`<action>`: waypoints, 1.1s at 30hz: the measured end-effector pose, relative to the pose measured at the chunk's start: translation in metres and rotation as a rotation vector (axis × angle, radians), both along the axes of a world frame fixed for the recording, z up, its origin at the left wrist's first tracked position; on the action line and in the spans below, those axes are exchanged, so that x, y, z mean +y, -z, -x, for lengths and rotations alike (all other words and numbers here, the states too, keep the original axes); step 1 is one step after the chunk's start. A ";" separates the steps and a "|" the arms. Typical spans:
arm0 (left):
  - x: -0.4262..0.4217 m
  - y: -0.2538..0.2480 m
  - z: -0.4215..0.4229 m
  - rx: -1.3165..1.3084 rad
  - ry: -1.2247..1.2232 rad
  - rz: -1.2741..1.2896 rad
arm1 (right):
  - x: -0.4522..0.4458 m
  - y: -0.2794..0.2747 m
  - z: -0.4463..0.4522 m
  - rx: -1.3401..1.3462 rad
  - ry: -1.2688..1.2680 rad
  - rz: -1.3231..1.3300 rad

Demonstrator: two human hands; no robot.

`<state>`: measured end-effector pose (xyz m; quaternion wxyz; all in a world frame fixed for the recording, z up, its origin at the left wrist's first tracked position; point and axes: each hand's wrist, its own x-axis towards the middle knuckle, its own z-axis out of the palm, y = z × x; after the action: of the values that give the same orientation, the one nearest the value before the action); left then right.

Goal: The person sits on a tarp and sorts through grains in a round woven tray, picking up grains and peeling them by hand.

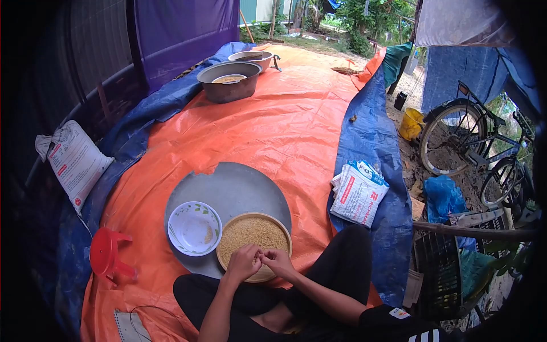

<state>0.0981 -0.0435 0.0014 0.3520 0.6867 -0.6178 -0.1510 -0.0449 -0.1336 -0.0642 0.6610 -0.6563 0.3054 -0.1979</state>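
A round shallow tray (289, 232) with a light rim holds a layer of yellowish-brown grain (245, 231). My left hand (245, 261) and my right hand (277, 261) meet above its near part, fingertips pinched together. Whatever is between the fingers is too small to make out. Left of the tray stands a white bowl (191, 225) with a green leaf pattern, a small heap of grain lying inside on its right side. Both vessels rest on a round grey sheet (245, 182).
Orange tarp (279, 125) spreads beneath, edged by blue tarp (370, 137). Folded sacks (360, 196) lie right; a full sack (74, 162) and red stool (105, 253) stand left. Basins (228, 91) sit at the back. A bicycle (473, 131) and yellow bucket (410, 124) are far right.
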 end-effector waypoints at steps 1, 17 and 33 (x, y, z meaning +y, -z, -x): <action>0.000 0.002 0.000 -0.004 0.009 -0.009 | 0.000 -0.001 0.000 0.008 -0.001 -0.003; -0.002 0.005 0.006 0.008 0.023 -0.001 | 0.005 -0.006 0.003 -0.039 0.096 -0.055; -0.004 0.000 0.006 -0.085 0.006 0.150 | 0.001 -0.008 0.002 -0.105 0.128 -0.160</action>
<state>0.0921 -0.0477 0.0010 0.3755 0.6624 -0.6438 -0.0758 -0.0472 -0.1326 -0.0564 0.7124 -0.5690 0.3265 -0.2491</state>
